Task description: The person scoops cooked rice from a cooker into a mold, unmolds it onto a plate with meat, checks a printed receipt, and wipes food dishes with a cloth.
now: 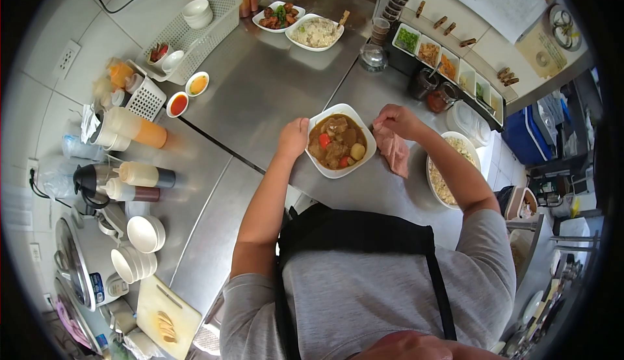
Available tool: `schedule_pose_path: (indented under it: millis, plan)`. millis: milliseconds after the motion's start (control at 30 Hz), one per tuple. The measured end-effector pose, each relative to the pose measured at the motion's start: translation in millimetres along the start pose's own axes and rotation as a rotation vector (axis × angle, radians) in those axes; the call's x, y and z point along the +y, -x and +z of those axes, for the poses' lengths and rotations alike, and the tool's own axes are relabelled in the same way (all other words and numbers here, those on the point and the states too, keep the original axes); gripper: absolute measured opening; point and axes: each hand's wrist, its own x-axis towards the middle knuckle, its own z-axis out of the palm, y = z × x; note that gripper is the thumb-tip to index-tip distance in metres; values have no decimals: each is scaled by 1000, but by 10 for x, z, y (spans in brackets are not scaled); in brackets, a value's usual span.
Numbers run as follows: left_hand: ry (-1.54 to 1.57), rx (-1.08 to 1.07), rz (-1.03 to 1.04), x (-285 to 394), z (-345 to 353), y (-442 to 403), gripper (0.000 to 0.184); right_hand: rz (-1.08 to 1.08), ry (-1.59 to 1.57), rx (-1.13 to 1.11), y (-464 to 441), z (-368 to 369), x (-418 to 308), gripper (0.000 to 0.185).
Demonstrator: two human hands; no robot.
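A white square bowl (337,173) of brown stew (334,140), with meat chunks, potato and red pieces, is in front of me at the steel counter. My left hand (294,138) is closed on its left rim. Beside the bowl's right side, my right hand (399,123) pinches a pink cloth (392,153) that hangs down in folds. To the right, partly under my right forearm, stands a white bowl holding pale crumbly food (440,177).
A plate of rice (316,33) and a dish of glazed pieces (278,17) stand at the back. Two sauce cups (177,104), squeeze bottles (136,127) and stacked bowls (145,233) are left. Topping containers (429,52) line the back right. Sliced food lies on a cutting board (153,295).
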Motion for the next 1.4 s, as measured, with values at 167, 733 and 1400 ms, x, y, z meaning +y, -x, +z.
schedule_pose_path:
  millis: [167,733,1400]
  plan:
    - [19,12,-36,3,20,21,36,100,-36,207,-4,292,12,17]
    - [21,20,3,-29,27,75,35,23,-9,161,-397,14,15,12]
    - [183,-59,-23,-95,-17,418,27,410,-1297,176,-360,624,24,23]
